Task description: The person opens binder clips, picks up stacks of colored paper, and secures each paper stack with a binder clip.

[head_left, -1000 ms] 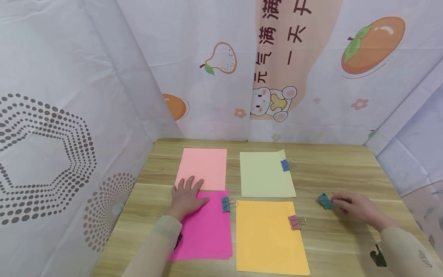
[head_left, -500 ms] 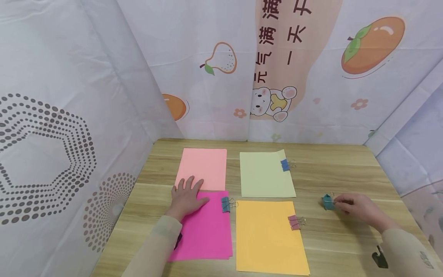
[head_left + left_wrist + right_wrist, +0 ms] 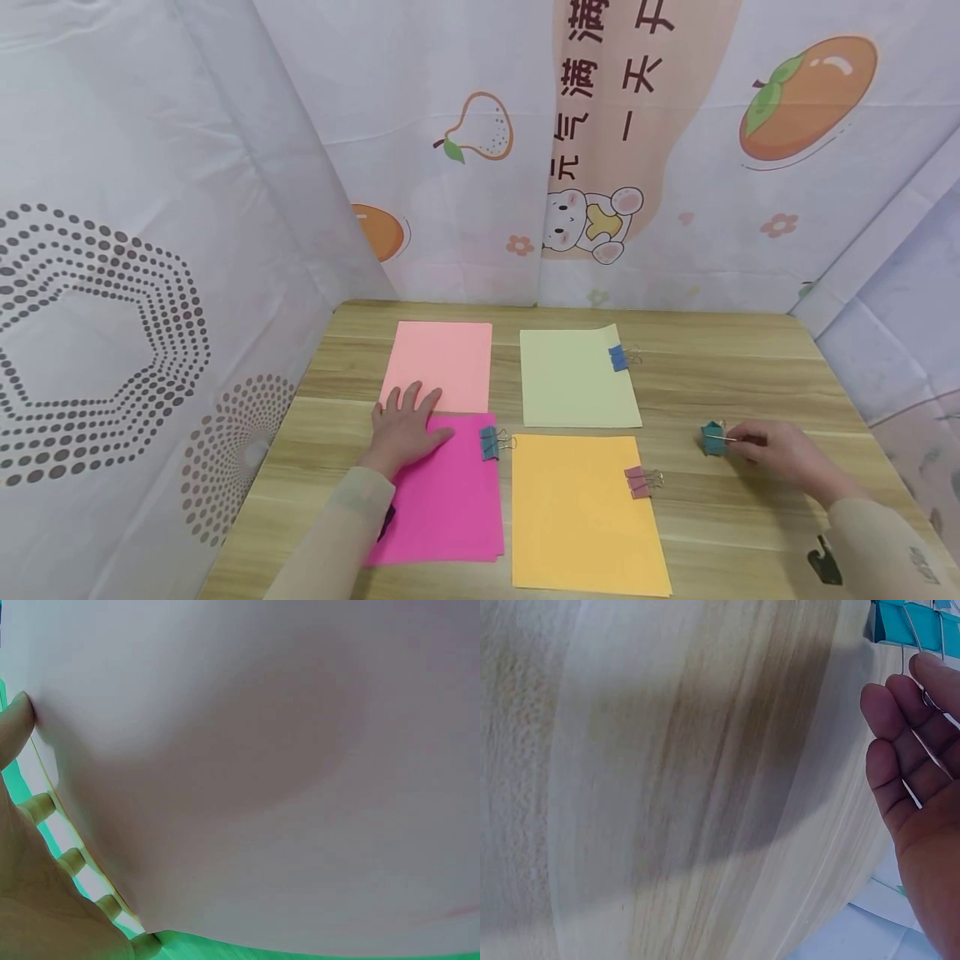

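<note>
My left hand (image 3: 405, 433) lies with fingers spread over the top left of the magenta paper stack (image 3: 450, 508), its fingertips reaching onto the salmon-pink paper (image 3: 442, 358). A teal binder clip (image 3: 490, 443) grips the magenta stack's right edge. Off to the right, my right hand (image 3: 772, 450) pinches another teal binder clip (image 3: 712, 439) by its wire handles, close over the table. In the right wrist view, thumb and fingers meet at the wire of that clip (image 3: 915, 624). The left wrist view shows my left fingers along the paper's edge (image 3: 225, 862).
Pale green paper (image 3: 577, 379) with a blue binder clip (image 3: 618, 358) lies at the back. Orange paper (image 3: 585, 517) with a pink binder clip (image 3: 637, 482) is in front of it. Printed curtains (image 3: 450, 208) hang behind the wooden table (image 3: 750, 358).
My right hand has shifted slightly right, and the teal binder clip it holds has turned and moved right with it. The left hand stays put.
</note>
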Tool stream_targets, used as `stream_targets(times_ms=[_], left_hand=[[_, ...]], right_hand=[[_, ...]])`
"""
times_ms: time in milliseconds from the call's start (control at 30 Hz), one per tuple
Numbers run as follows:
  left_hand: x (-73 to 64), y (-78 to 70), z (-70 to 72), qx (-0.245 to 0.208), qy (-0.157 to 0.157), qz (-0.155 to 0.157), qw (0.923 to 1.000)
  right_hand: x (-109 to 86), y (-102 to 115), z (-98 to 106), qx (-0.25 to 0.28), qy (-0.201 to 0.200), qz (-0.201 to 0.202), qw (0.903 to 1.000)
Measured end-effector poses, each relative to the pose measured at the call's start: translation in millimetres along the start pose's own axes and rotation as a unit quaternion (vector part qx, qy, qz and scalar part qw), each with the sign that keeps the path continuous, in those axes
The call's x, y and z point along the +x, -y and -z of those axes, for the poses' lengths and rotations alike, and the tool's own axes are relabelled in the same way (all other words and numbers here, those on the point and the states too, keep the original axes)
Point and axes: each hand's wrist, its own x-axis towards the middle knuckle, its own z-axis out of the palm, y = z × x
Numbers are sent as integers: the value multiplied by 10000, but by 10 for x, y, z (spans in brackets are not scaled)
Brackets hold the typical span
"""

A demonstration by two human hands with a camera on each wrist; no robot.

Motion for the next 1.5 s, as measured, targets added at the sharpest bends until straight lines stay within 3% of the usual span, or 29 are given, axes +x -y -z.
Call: stream_targets(times_ms=[633,1033,1500], left_hand=[[7,-3,-8,0,-54,-28,10000],[-4,-9,-8,-21,-6,12,10000],[-57,-106,108,59,110,118,9999]], right_hand=[[-16,-63,-79,-255,-376,430,9980],[-8,-14,-122,-456,-506,329,9971],[13,70,-210,-544,-617,403,9958]])
